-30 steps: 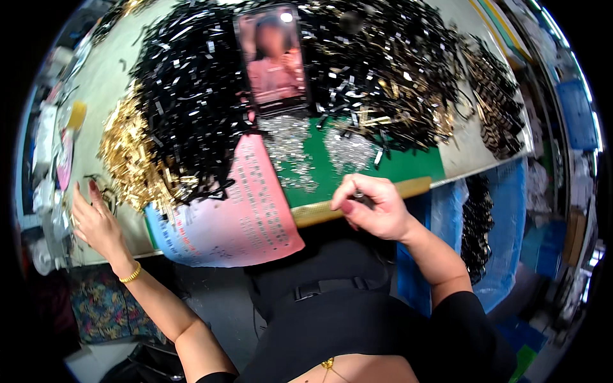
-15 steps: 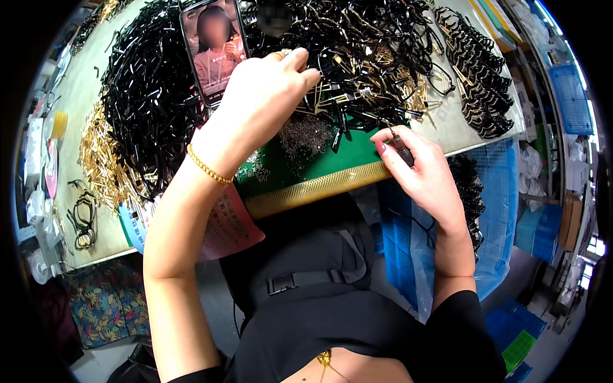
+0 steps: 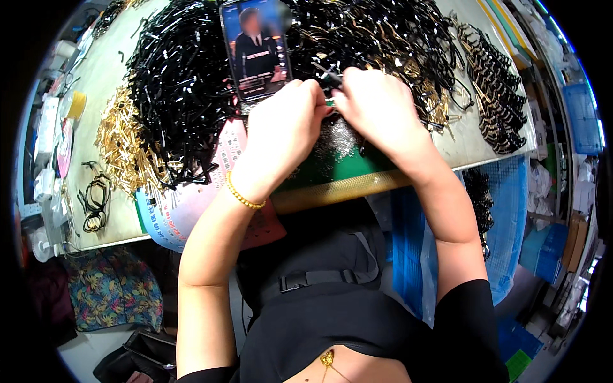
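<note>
Above the work mat, my left hand [image 3: 285, 127] and my right hand [image 3: 378, 107] meet with their fingertips close together. The left fingers are closed in a pinch; what lies between them is hidden. My right hand is closed around a small screwdriver [image 3: 332, 80], its dark handle partly showing at the fingertips. Below the hands, a heap of tiny silvery screws [image 3: 338, 139] lies on the green mat [image 3: 319, 171]. Beyond them spreads a big pile of black and gold eyeglass parts [image 3: 364, 32].
A phone [image 3: 258, 57] playing video stands behind my left hand. Black temple arms [image 3: 185, 76] and gold pieces [image 3: 121, 140] heap at left; stacked eyeglass frames [image 3: 491, 89] line the right. A yellowish edging [image 3: 332, 189] borders the mat. A blue crate [image 3: 504, 217] stands below right.
My right hand, with the screwdriver, has moved from the mat's right edge up and left to my left hand. My left hand has drawn back from the pile. The phone's picture changed.
</note>
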`<state>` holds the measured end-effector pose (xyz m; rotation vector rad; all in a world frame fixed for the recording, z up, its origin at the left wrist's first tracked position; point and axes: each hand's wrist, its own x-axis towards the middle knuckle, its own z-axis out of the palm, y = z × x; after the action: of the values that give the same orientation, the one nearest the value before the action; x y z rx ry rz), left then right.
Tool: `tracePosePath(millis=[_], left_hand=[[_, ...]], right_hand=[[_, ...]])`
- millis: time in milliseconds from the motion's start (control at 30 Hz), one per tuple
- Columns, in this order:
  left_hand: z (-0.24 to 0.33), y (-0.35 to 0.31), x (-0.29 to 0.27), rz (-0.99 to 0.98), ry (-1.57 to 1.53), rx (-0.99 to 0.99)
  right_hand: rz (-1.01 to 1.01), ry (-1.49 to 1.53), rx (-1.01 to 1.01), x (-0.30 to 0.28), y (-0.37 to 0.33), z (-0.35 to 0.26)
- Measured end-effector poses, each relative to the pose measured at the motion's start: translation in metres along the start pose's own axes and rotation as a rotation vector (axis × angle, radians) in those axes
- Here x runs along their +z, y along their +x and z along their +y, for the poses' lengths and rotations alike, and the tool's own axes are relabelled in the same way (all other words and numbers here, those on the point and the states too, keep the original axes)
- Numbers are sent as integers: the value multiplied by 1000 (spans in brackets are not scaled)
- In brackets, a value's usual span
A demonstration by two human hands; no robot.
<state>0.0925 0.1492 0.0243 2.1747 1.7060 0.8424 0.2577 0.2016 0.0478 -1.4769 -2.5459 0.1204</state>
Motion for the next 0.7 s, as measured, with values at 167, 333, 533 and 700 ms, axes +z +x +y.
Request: tracePosePath(millis=[167,333,533,700], left_hand=[[21,9,-21,178,-73,33],[35,-43,-86,219,414,37],[7,-110,-88,-17,366,-157],[-13,-122,-55,70,-287,-29]], right_hand=[[124,415,49,-43,-19,20],[24,762,237,-66,-73,26],[-261,994,257,-48,-99,2],[-335,980,184,-48,-101,-19]])
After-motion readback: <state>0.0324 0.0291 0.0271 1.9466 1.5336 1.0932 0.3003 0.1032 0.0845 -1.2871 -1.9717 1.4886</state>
